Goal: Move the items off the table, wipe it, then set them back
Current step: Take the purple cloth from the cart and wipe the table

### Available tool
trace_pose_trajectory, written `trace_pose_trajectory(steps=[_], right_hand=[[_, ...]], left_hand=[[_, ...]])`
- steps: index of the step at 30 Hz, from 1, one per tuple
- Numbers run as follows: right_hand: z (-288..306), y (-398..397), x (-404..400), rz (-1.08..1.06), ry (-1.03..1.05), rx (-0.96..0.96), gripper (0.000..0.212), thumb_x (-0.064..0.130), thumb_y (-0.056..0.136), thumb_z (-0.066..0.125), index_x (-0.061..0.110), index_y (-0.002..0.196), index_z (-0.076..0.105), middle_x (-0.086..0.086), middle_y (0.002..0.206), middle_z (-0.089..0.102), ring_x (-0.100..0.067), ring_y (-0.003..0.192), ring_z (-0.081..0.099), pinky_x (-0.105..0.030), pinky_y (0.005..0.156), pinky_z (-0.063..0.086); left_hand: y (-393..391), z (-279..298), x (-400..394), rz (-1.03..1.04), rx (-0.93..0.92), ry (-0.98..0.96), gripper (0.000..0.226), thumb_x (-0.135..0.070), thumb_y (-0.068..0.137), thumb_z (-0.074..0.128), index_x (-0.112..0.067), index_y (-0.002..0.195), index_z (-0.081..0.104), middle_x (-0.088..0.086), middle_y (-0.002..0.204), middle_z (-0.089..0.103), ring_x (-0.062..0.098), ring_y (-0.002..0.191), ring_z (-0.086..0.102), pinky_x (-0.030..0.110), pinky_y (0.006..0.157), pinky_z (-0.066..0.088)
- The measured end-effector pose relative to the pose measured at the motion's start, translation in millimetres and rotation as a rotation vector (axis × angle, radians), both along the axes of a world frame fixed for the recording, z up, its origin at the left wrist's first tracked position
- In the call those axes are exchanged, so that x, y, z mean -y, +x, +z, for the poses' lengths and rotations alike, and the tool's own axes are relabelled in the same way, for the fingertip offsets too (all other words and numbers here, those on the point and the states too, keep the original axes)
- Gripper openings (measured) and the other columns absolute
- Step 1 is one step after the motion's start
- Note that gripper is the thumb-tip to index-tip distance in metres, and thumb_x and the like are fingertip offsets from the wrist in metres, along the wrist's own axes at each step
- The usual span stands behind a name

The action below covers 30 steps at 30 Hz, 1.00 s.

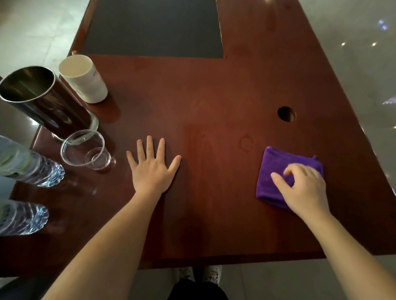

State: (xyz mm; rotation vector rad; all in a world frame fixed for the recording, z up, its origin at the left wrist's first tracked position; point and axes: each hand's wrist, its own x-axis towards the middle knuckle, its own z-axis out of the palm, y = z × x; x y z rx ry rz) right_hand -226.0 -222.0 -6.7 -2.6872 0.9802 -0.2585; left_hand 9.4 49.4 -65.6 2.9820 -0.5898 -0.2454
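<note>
A folded purple cloth lies on the dark red wooden table at the right. My right hand rests on its near corner, fingers curled on the fabric. My left hand lies flat on the bare wood, fingers spread, holding nothing. Along the table's left side stand a white cup, a tall steel cylinder, a clear plastic cup and two water bottles.
A black inlay panel covers the far middle of the table. A round cable hole sits beyond the cloth. A faint ring mark shows on the wood. The table's near edge is just above my shoes; pale floor surrounds it.
</note>
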Motion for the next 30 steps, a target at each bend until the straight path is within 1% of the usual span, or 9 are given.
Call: trace_pose_trajectory(steps=[1,3,6,9,13,19,25,28,30], right_hand=[[-3.1,2.7,2.3,0.015,-0.022,-0.008,0.06,0.067,0.082,0.051,0.015,0.109,0.061,-0.013,0.124,0.061,-0.036,0.119,0.051,-0.052,0.098,0.036],[-15.7,3.9,1.7,0.019,0.034,-0.19,0.09,0.069,0.08,0.055,0.014,0.147,0.032,-0.015,0.155,0.03,-0.035,0.142,0.025,-0.053,0.112,0.019],[-37.5,-1.1,1.1,0.013,-0.037,-0.401,0.099,0.085,0.078,0.028,0.026,0.155,0.005,-0.004,0.163,0.007,-0.03,0.148,0.003,-0.052,0.116,0.004],[-40.3,11.5,9.2,-0.024,-0.066,-0.37,0.08,0.074,0.087,0.012,0.029,0.153,0.02,-0.004,0.161,0.017,-0.031,0.148,0.008,-0.055,0.116,0.006],[-40.5,47.7,22.3,-0.239,0.057,-0.199,0.06,0.054,0.099,0.018,0.024,0.148,0.036,-0.001,0.157,0.03,-0.028,0.147,0.013,-0.055,0.117,0.004],[-31.9,128.9,23.5,-0.525,0.389,0.016,0.063,0.056,0.098,0.022,0.023,0.15,0.031,0.004,0.159,0.024,-0.025,0.148,0.003,-0.055,0.114,-0.006],[-37.1,241.4,-83.2,0.07,0.341,-0.032,0.052,0.063,0.094,0.025,0.05,0.145,0.03,0.015,0.159,0.02,-0.031,0.148,0.0,-0.061,0.109,-0.009],[-41.7,258.9,-124.2,0.438,0.077,-0.203,0.054,0.066,0.092,0.018,0.052,0.144,0.027,0.011,0.161,0.015,-0.038,0.146,-0.005,-0.066,0.109,-0.009],[-44.3,254.4,-121.9,0.504,-0.039,-0.23,0.056,0.065,0.094,0.016,0.049,0.146,0.026,0.008,0.161,0.016,-0.04,0.146,-0.002,-0.067,0.11,-0.005]], left_hand=[[-0.5,0.2,-0.2,0.003,0.001,-0.002,0.084,-0.08,0.086,0.003,-0.034,0.156,0.01,0.002,0.166,0.002,0.027,0.151,-0.008,0.056,0.118,-0.007],[-0.5,0.4,-0.1,0.006,0.01,-0.008,0.084,-0.08,0.086,0.004,-0.034,0.156,0.01,0.002,0.166,0.002,0.026,0.152,-0.008,0.055,0.118,-0.006],[-0.5,0.0,0.1,0.01,0.018,-0.005,0.084,-0.08,0.086,0.004,-0.034,0.156,0.011,0.002,0.166,0.003,0.026,0.152,-0.007,0.055,0.118,-0.005],[-0.6,-0.3,0.6,0.017,0.016,0.004,0.084,-0.08,0.085,0.004,-0.035,0.156,0.01,0.001,0.166,0.003,0.025,0.151,-0.008,0.054,0.119,-0.005],[-0.5,1.3,0.9,0.025,0.014,0.002,0.083,-0.08,0.086,0.008,-0.035,0.156,0.011,0.001,0.166,0.003,0.024,0.151,-0.008,0.054,0.119,-0.005],[-1.3,2.5,1.1,0.029,0.036,0.005,0.082,-0.079,0.087,0.012,-0.034,0.155,0.013,0.002,0.166,0.006,0.025,0.152,-0.005,0.054,0.119,-0.002],[-1.1,2.9,0.5,0.027,0.053,0.015,0.083,-0.078,0.087,0.011,-0.032,0.155,0.02,0.004,0.165,0.01,0.026,0.152,-0.001,0.055,0.119,0.002],[-0.3,3.8,-0.1,0.019,0.056,0.019,0.083,-0.077,0.087,0.013,-0.026,0.15,0.034,0.005,0.165,0.015,0.027,0.152,0.002,0.056,0.118,0.003],[-0.8,3.2,-0.6,0.012,0.065,0.018,0.083,-0.076,0.088,0.013,-0.026,0.15,0.034,0.005,0.164,0.015,0.027,0.152,0.003,0.056,0.118,0.004]])
